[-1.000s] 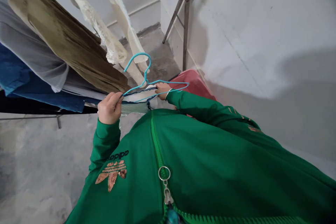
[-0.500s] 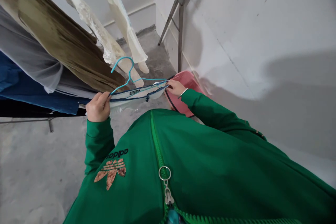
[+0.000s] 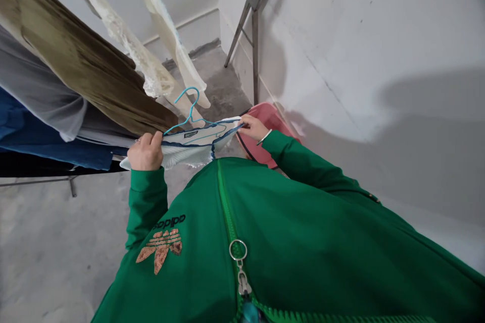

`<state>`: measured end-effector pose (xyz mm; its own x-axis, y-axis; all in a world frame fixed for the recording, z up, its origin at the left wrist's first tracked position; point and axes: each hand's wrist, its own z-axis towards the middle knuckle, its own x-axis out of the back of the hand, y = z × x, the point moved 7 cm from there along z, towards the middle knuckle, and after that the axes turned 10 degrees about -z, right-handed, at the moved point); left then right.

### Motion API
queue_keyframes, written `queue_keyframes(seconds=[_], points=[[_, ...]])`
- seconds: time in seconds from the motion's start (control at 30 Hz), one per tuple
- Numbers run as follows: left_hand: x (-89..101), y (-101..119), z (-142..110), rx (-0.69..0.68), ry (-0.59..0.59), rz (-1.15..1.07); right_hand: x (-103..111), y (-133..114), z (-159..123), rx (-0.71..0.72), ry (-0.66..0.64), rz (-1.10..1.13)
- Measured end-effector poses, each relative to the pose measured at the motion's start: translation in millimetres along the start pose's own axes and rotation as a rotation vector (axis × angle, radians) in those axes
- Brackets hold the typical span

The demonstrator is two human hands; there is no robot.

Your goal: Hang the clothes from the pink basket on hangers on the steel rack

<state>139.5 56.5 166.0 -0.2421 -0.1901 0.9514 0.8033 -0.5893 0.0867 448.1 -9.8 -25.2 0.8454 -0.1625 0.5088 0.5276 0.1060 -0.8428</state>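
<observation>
A white garment (image 3: 182,154) with navy trim and a dark label inside its neckline is stretched between my hands. My left hand (image 3: 146,151) is closed on its left shoulder, where one arm of a light-blue hanger (image 3: 193,106) runs in under the fingers. My right hand (image 3: 254,128) pinches the trim at the other shoulder. The hanger's hook points up above the neckline, and its right arm lies inside the neck opening, short of my right fingers. How far the hanger's left end reaches is hidden by my left hand.
Olive trousers (image 3: 94,55), grey cloth (image 3: 41,75) and blue cloth (image 3: 56,141) hang at the left. Two pale garments hang beyond the hanger. A pink basket (image 3: 271,116) stands on the floor beside my right hand, near a metal rack leg (image 3: 255,55) and the white wall (image 3: 341,20).
The hanger's right arm, earlier reaching out to my right hand above the trim, now sits inside the neckline. The neckline gapes wider and more of the white front shows below it.
</observation>
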Motion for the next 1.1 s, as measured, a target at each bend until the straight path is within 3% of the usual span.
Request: queue_keyframes(seconds=[0.17, 0.43, 0.57, 0.73, 0.9, 1.1], points=[[-3.2, -1, 0, 0.033, 0.023, -0.066, 4, -22, -6, -0.004, -0.042, 0.105], [-3.9, -1, -4, 0.023, 0.086, -0.094, 0, -20, 6, -0.151, 0.047, 0.033], [0.4, -3, -7, 0.016, 0.125, -0.064, -7, -30, 19, -0.009, 0.044, -0.205], [3.3, -6, -11, 0.003, 0.158, -0.087, -15, -36, 42, 0.150, -0.088, -0.499], [5.0, -9, -16, -0.004, 0.209, -0.157, -24, -39, 49, 0.275, -0.272, -0.504], [-2.7, -18, -17, -0.040, 0.178, -0.185, -28, -60, 37, 0.372, -0.297, -0.493]])
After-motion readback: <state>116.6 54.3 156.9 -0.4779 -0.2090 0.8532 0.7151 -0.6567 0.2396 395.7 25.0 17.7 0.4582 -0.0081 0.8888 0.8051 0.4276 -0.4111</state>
